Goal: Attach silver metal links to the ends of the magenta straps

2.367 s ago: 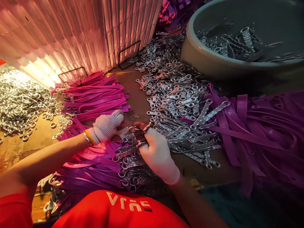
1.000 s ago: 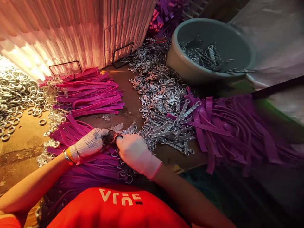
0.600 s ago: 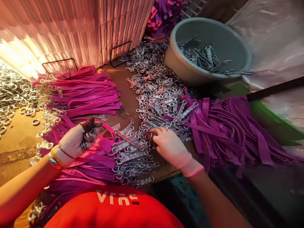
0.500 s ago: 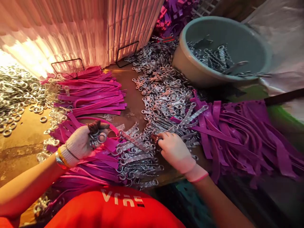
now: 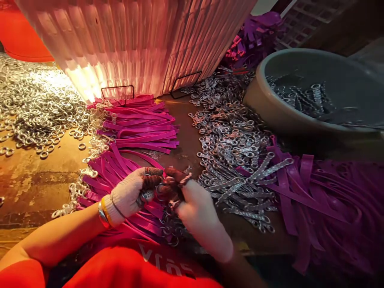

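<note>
My left hand (image 5: 130,192), in a knit glove with dark fingertips, is closed around several metal rings (image 5: 147,195) that show at its palm. My right hand (image 5: 201,216), also gloved, meets it fingertip to fingertip. Between its dark fingers bits of a twisted metal link (image 5: 186,179) peek out; most of it is hidden. A purple strap (image 5: 147,158) runs up to the fingertips of both hands. Beneath them lie more purple straps (image 5: 103,176) with rings on their left ends, and metal links partly covered by my right hand.
Loose rings (image 5: 45,108) are heaped at the left. A pile of metal links (image 5: 237,148) lies right of my hands, beside purple straps (image 5: 324,200). A grey tub (image 5: 258,94) holds more links. Corrugated panels (image 5: 135,44) stand at the back; an orange container (image 5: 25,36) is at upper left.
My right hand has left the link pile and moved left to meet my left hand. The view has shifted, bringing the orange container into sight.
</note>
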Demonstrator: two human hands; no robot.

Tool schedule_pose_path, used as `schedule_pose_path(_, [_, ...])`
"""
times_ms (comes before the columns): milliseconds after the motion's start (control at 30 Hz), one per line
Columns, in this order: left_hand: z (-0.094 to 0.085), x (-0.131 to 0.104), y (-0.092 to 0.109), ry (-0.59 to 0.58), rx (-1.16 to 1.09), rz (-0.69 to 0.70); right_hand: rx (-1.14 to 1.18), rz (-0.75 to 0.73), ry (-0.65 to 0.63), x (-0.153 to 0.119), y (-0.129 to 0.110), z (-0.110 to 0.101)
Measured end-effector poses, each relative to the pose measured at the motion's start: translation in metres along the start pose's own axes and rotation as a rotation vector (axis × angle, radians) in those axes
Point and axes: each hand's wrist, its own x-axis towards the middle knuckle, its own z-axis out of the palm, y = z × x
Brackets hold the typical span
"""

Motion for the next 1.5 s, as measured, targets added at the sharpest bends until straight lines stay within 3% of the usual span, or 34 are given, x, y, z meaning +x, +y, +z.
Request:
schedule_pose_path(200, [-0.014,0.001,-0.005,0.005,0.157,0.121,0.079,0.032,-0.055,0.011,-0.011,0.013])
schedule_pose_path(300, [-0.025,0.000,-0.007,0.009,0.211,0.147,0.035,0.113,0.078,0.009,-0.015,0.009])
schedule_pose_path(400, [-0.029,-0.006,-0.007,-0.040,0.330,0.068,-0.022,0.108,0.148,0.007,-0.013,0.008])
schedule_pose_path(533, [-0.023,-0.014,0.000,-0.030,0.586,0.190,-0.104,-0.037,0.104,0.004,-0.001,0.014])
schedule_pose_path(600, [-0.019,-0.016,0.005,-0.053,0.664,0.237,-0.124,-0.032,0.082,0.003,0.005,0.018])
schedule_pose_path(733, [-0.017,-0.015,0.007,-0.118,0.670,0.191,-0.027,0.030,0.024,0.004,0.005,0.018])
schedule_pose_path(833, [-0.017,-0.015,0.005,-0.137,0.649,0.194,0.055,-0.011,0.020,0.007,-0.002,0.013])
schedule_pose_path(967, [-0.015,-0.015,0.007,-0.111,0.668,0.153,0.099,0.002,0.004,0.006,-0.006,0.008])
schedule_pose_path(1133, [-0.013,-0.014,0.013,-0.145,0.787,0.134,0.069,-0.026,0.064,-0.001,0.000,0.011])
schedule_pose_path(1300, [-0.014,-0.010,0.014,-0.196,1.000,0.230,-0.046,-0.052,0.123,-0.007,0.007,0.014])
schedule_pose_path(1500, [-0.018,-0.006,0.008,-0.090,1.249,0.413,-0.152,-0.072,0.055,-0.005,0.009,0.008])
